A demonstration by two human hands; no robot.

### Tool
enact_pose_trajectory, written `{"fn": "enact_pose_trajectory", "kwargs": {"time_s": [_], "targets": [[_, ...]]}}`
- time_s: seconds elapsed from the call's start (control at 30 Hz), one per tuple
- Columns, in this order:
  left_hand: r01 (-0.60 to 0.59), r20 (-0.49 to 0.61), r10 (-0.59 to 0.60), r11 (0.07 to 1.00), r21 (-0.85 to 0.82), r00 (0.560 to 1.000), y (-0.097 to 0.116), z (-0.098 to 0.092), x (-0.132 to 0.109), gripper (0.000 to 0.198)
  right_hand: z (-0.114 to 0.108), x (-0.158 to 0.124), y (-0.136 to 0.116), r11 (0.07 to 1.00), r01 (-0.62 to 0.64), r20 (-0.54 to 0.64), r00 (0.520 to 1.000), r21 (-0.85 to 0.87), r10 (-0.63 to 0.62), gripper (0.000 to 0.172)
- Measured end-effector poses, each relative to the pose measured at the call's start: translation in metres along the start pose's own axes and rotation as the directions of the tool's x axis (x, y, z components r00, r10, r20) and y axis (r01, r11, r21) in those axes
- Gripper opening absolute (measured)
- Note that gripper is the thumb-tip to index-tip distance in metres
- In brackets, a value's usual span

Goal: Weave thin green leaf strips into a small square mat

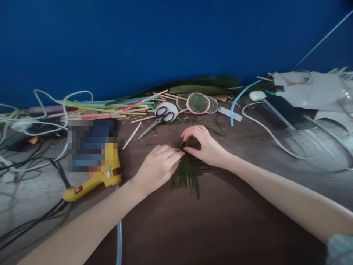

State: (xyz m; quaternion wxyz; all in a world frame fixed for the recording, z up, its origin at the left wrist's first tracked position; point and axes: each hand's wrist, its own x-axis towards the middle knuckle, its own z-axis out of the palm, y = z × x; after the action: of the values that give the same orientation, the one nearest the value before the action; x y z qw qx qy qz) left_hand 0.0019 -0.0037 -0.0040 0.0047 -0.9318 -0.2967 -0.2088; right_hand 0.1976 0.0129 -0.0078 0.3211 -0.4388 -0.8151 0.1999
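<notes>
Pinching narrow, flat, dark-green leaf strips (187,177) in left hand (157,165). Curling right hand (204,145) beside their top, cannot tell if gripping. Fanning out mostly below the fingertips (179,155)

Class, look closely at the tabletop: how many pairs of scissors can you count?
1. The scissors lie beyond the person's left hand, black handles over a white disc. Others may be hidden in the clutter.

Green leaf strips (187,178) are pinched by the left hand (158,165) and met by the curled right hand (208,147) at a brown table (193,228), with scissors (158,121) laid beyond and a yellow glue gun (102,179) at left.
</notes>
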Motion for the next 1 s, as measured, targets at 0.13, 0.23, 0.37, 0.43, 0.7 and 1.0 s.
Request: {"fn": "enact_pose_trajectory", "kwargs": {"time_s": [0.13,0.23,0.37,0.43,0.7,1.0], "targets": [[-0.002,-0.013,0.002,1.000,-0.001,1.000,0.0016,-0.0007,-0.0002,0.019,0.0004,0.0001,-0.0006,1.000,-0.005,0.035,0.999,-0.029,0.006,0.013],[0.002,-0.013,-0.002,1.000,-0.005,1.000,0.0021,-0.0012,-0.0003,0.019,-0.0001,0.0006,-0.0018,0.999,-0.009,0.053,0.999,-0.042,0.012,0.011],[0.003,-0.012,-0.003,1.000,0.000,1.000,0.0009,-0.0013,-0.0003,0.019,-0.0006,0.0007,-0.0024,0.999,-0.013,0.057,0.998,-0.030,0.015,0.010],[0.004,-0.005,-0.004,1.000,-0.002,1.000,0.0002,-0.0011,-0.0004,0.019,0.0000,0.0003,-0.0023,0.999,-0.007,0.052,0.999,-0.050,0.010,0.011],[-0.002,-0.002,0.002,1.000,0.000,1.000,0.0005,-0.0006,-0.0001,0.019,0.0039,-0.0006,-0.0043,0.982,-0.038,0.019,0.999,-0.183,0.042,0.013],[0.002,0.001,-0.002,1.000,-0.004,1.000,0.0015,-0.0012,0.0005,0.020,0.0048,0.0004,-0.0044,0.974,-0.075,0.028,0.996,-0.215,0.083,0.012]]}}
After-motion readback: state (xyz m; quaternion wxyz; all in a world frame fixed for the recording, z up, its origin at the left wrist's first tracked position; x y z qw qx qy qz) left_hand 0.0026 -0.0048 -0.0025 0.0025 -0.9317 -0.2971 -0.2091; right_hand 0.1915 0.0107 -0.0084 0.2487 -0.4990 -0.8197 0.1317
